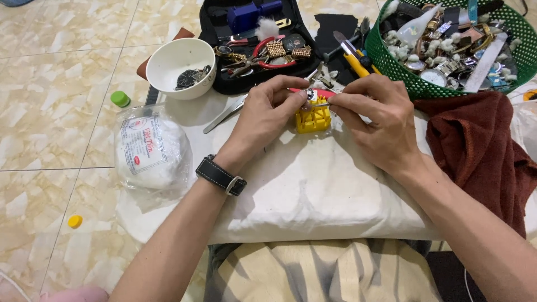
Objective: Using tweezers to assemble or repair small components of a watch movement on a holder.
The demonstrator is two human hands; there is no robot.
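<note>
Pale cloth pad [313,184] carries the work; a small watch [309,95] is seated on a yellow holder block [313,118].

The watch, judged light, hard and scratch-prone, is pinched by the left hand [263,114]; a thin tool [323,104] is gripped by the right hand [375,120]. Its rim is best held.

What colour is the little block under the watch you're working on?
Yellow. The block sits on the white cloth between both hands, clearest in the head view.
</note>
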